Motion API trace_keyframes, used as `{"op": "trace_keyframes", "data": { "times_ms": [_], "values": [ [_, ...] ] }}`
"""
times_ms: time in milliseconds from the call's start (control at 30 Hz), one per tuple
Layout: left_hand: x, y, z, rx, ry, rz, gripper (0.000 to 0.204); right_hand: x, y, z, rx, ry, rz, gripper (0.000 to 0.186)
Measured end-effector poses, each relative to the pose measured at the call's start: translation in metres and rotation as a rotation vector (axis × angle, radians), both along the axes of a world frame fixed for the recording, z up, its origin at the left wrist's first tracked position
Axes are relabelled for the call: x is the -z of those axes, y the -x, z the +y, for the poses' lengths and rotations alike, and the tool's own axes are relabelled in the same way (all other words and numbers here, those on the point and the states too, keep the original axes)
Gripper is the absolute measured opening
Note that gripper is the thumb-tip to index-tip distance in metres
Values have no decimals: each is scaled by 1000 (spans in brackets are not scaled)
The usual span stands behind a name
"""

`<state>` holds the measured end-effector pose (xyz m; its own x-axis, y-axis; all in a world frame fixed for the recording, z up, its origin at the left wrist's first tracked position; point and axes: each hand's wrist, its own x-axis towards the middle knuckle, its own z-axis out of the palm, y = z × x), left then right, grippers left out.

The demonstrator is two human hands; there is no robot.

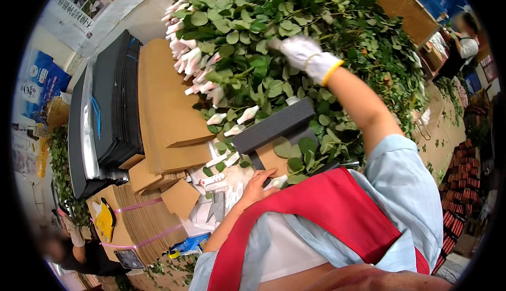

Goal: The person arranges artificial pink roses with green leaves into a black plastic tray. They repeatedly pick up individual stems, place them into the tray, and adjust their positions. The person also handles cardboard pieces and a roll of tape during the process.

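Note:
My left hand (258, 188), bare, rests on a brown cardboard sheet (275, 158) with its fingers stretched and apart. Beside its fingers lies a rose bud in a white sleeve (278, 181), its leafy stem running right. A dark grey corrugated strip (274, 126) stands tilted just beyond the sheet. My right hand (308, 58), in a white glove with a yellow cuff, reaches over a big heap of leafy rose stems (295, 12). Its fingers are smeared by motion and touch or nearly touch the leaves. White-sleeved buds (191, 62) line the heap's left side.
Left of the heap stand stacked brown cardboard (168, 93) and dark grey sheets (118, 101). A pink-strapped cardboard bundle (145, 214), a yellow-and-black glove (104, 218) and a grey stapler-like tool (215, 206) lie nearer. Other people work at far left and far right.

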<state>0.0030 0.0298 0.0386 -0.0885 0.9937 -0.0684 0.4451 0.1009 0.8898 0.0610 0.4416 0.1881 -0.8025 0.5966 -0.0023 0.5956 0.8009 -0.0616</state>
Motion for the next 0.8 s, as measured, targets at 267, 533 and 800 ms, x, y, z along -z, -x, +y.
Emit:
{"op": "trace_keyframes", "data": {
  "times_ms": [267, 533, 800],
  "values": [
    [24, 12, -4, 76, -258, -113, 48, -19, -99, -51, -168, -199, -136, 34],
    [-8, 5, 0, 128, -143, -47, 39, -4, -88, -37, 65, 108, -430, 34],
    [7, -2, -5, 49, -245, -18, 37, -41, 79, 22, 92, -215, 296, 28]
  ]
}}
